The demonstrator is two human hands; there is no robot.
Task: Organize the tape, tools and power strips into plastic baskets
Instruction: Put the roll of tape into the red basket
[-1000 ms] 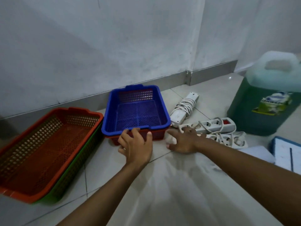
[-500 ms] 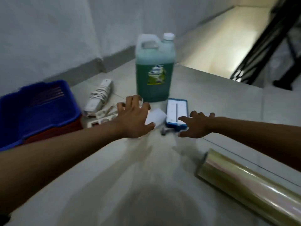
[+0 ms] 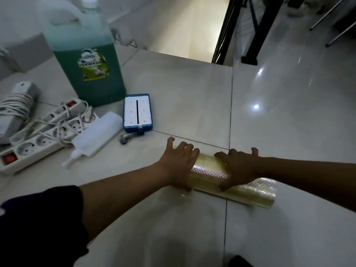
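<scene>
Both hands were on the tape sleeve (image 3: 234, 185), a clear-wrapped stack of rolls that lay lengthwise on the floor tile (image 3: 183, 89) at about 5 o'clock in view. Left hand (image 3: 178, 163) covered its near-left end, fingers draped over the top and thumb down the near side. Right hand (image 3: 239, 167) sat just beside it toward the middle, fingers over the far edge, thumb at the near edge. Read as a closing wrap on a long round load: two hands spaced along it so it wouldn't roll or sag on the lift. The free end stuck out at 4 o'clock.

No baskets were visible, so nothing appeared sorted from here. Power strips (image 3: 44, 135) lay tangled in their cords at 9 o'clock, another cord-wrapped one (image 3: 16, 110) behind them. A white flat tool (image 3: 96, 134) and a blue-framed tool (image 3: 137, 112) sat near 10–11 o'clock, beside the green dishwash jug (image 3: 86, 60).

Judgement: tape probably goes first, being the bulkiest.
</scene>
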